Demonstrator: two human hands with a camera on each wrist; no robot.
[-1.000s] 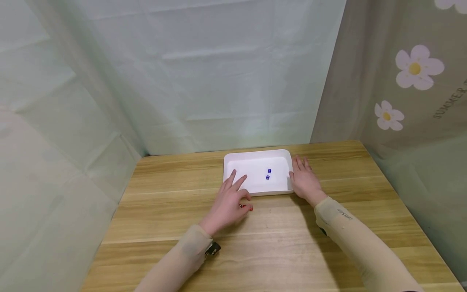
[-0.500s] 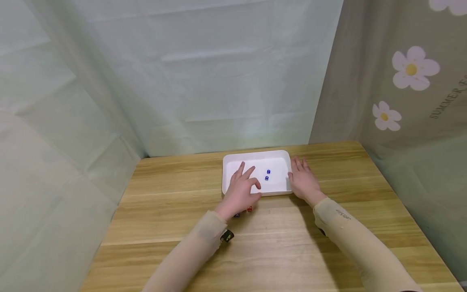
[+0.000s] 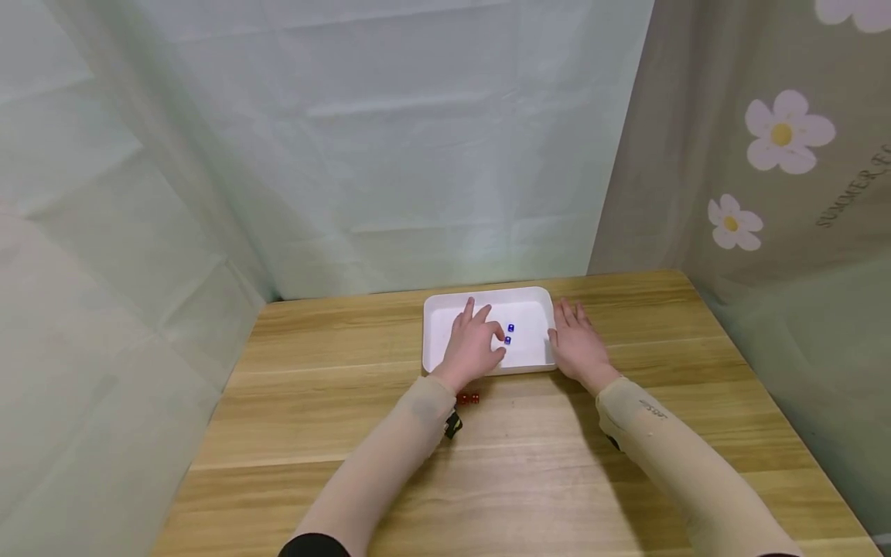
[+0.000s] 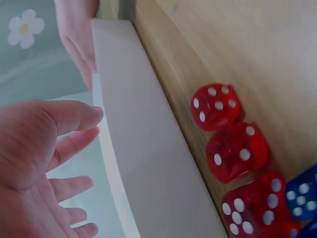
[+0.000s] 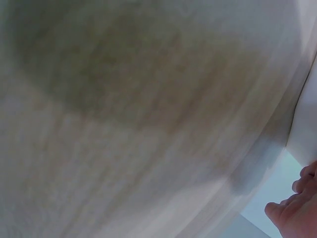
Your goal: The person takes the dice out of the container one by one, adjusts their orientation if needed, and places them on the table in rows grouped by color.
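Observation:
A white rectangular tray (image 3: 533, 352) lies on the table with two blue dice (image 3: 511, 328) inside. My left hand (image 3: 473, 346) is over the tray, its thumb and index finger bent toward each other close beside the nearer blue die. No object shows between those fingers in the left wrist view, and the other fingers are spread. My right hand (image 3: 579, 346) rests along the tray's right side with fingers extended. Several red dice (image 4: 237, 152) stand in a row outside the tray's front wall, with blue dice (image 4: 303, 196) beside them, partly cut off.
The wooden table (image 3: 278, 418) reaches back to a pale cloth backdrop (image 3: 418, 155). On the right hangs a curtain (image 3: 696, 116) with printed flowers. My left sleeve (image 3: 390, 449) hides some of the table near the loose dice.
My left hand has moved from the loose dice forward and right, over the tray toward the blue dice. The right hand stays at the tray's side.

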